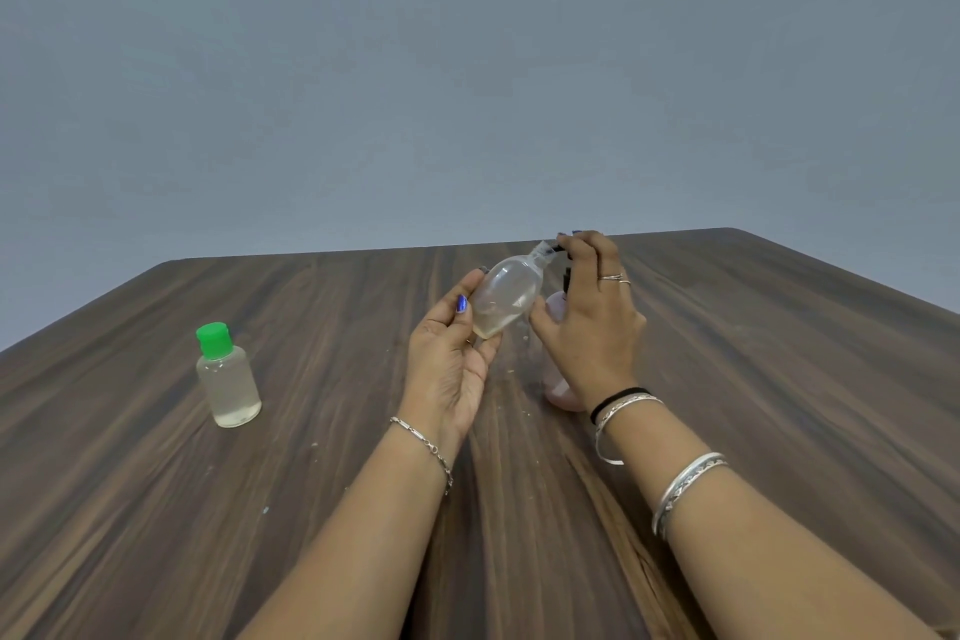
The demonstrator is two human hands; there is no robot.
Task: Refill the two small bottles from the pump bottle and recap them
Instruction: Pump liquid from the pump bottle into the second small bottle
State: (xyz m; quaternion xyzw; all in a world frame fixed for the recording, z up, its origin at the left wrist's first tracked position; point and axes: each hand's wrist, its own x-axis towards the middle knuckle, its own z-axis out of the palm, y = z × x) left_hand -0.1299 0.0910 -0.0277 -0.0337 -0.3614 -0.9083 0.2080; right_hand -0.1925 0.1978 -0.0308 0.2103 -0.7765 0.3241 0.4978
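dark brown wood-grain table [779, 379] with a smooth low sheen, small clear glossy plastic bottle [231, 387] with shiny green plastic cap [213, 340], another see-through plastic bottle [504, 299], polished silver metal bangles [685, 486], matt grey wall [467, 68]

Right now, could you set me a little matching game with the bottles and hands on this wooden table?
Things:
1. small clear bottle with green cap
2. small clear uncapped bottle
3. pink pump bottle
4. right hand

States:
a. mostly hidden behind a hand
b. standing alone, capped
c. on the pump head
d. tilted, held in the left hand

Pairs: 1-b, 2-d, 3-a, 4-c
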